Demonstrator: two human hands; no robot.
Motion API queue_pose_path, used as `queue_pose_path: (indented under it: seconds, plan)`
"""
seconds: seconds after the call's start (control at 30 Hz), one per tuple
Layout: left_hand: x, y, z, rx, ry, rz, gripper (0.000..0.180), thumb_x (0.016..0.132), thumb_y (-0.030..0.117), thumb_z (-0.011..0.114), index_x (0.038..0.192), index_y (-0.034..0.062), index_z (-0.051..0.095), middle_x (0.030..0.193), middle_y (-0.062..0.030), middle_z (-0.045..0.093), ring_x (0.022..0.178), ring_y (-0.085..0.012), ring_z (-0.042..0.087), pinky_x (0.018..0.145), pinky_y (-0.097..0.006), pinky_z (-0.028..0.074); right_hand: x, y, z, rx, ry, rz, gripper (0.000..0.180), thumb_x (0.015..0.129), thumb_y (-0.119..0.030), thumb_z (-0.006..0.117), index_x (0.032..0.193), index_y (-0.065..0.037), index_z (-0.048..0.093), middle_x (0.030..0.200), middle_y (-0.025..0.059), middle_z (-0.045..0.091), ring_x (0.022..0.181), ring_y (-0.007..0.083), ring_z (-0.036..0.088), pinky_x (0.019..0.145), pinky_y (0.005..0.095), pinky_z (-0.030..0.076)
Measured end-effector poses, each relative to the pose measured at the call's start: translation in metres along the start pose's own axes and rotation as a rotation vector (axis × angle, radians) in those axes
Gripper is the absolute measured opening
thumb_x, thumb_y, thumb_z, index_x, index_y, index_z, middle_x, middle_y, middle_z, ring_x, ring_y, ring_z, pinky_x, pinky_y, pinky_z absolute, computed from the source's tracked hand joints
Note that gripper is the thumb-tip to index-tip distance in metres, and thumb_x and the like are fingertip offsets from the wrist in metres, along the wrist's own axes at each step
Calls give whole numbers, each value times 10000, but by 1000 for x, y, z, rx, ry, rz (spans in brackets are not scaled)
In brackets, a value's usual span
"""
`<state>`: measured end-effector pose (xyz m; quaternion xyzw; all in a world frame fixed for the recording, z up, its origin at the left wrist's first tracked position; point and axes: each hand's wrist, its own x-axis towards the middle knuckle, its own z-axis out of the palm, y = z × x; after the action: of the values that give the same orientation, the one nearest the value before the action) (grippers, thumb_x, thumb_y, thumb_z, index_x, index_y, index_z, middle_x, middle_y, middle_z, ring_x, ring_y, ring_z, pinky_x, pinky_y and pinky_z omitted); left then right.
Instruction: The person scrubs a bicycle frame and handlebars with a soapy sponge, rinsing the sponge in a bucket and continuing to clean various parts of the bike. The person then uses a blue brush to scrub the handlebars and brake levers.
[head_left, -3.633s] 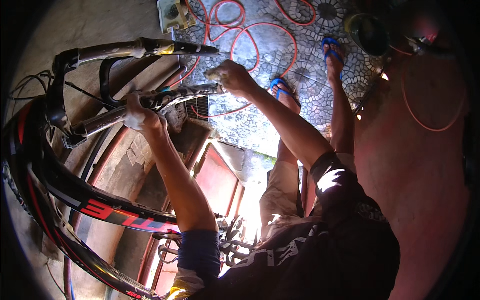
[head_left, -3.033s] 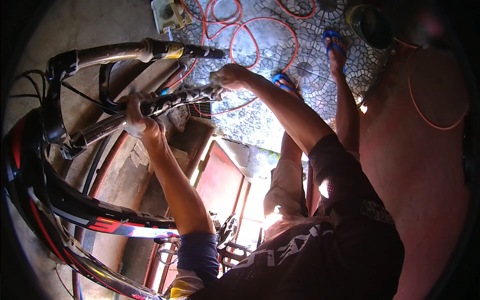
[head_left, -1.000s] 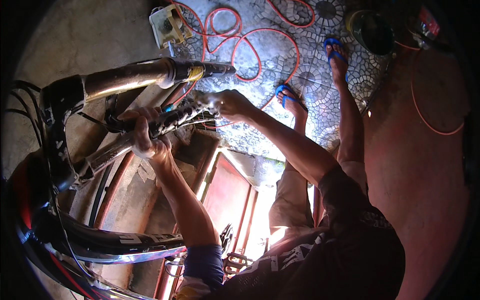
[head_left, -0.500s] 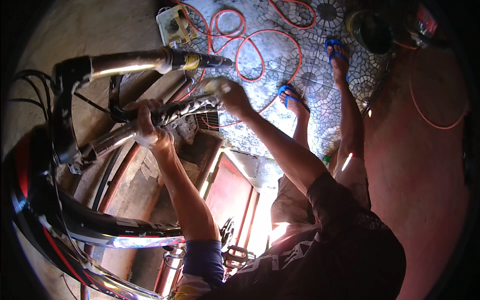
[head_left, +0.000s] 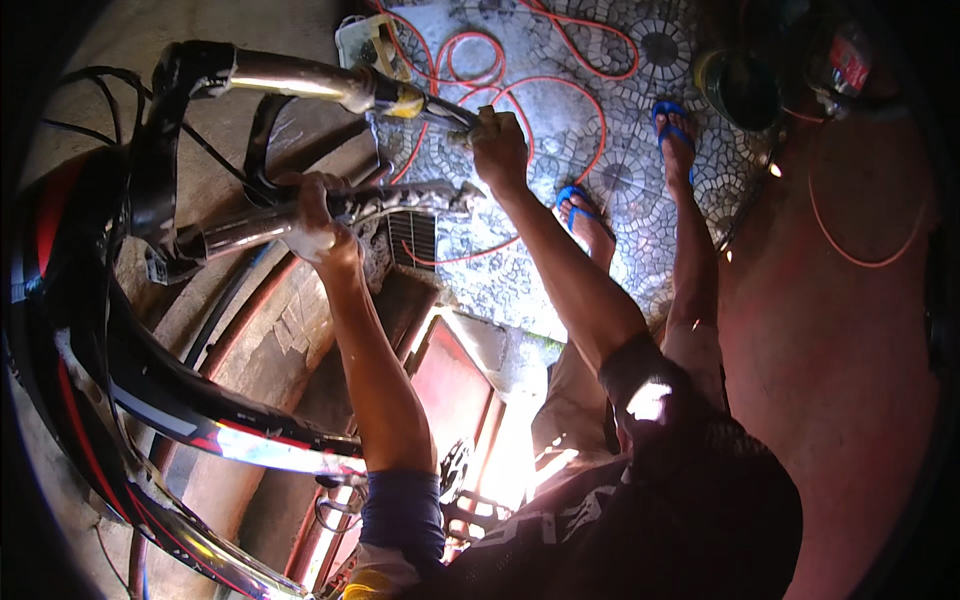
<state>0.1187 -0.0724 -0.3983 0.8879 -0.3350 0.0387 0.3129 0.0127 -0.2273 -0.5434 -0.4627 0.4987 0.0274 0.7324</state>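
A bicycle with a black and red frame stands at the left, its suspension fork reaching toward the middle. My left hand is wrapped round the nearer fork leg, which has white suds along its dark lower part. Suds also wet that hand. At the tip of the farther fork leg, my right hand is closed on a small pale, yellowish sponge, mostly hidden by the fingers. The sponge is at or very near the leg's end; contact is hard to make out.
An orange hose lies in loops over the mosaic-tiled floor. A pale open box sits at the back, and a dark bucket at the far right. Black cables hang by the fork. A floor grate lies below the nearer leg.
My right hand has moved from the nearer fork leg's end, up and right to the farther leg's tip. My left hand keeps its grip. The fork sits slightly farther right and tilts differently in view.
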Motion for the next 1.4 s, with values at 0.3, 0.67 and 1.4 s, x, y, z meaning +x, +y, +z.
queue_pose_path:
  seconds: [0.3, 0.67, 1.4]
  plan:
    - [-2, 6, 3, 109, 3, 124, 894, 984, 731, 186, 892, -56, 597, 766, -146, 618, 736, -278, 642, 942, -459, 479, -32, -61, -13, -234, -200, -690, 501, 795, -107, 783, 1245, -45, 571, 1155, 170, 580, 1109, 333, 597, 922, 434, 536]
    - [-4, 23, 6, 32, 35, -72, 385, 1039, 261, 430, 883, -44, 606, 730, -123, 614, 705, -277, 630, 891, -447, 528, -27, -85, 37, -77, 24, -1120, 830, 744, -1, 789, 1480, -67, 410, 1252, 188, 636, 1087, 320, 670, 934, 379, 564]
    - [5, 9, 3, 56, -8, 112, 565, 1081, 447, 398, 957, -54, 629, 846, -157, 634, 761, -252, 632, 830, -453, 545, 87, 120, -48, -982, -355, -476, 373, 884, -188, 636, 1248, -133, 575, 938, 174, 718, 835, 361, 719, 713, 467, 574]
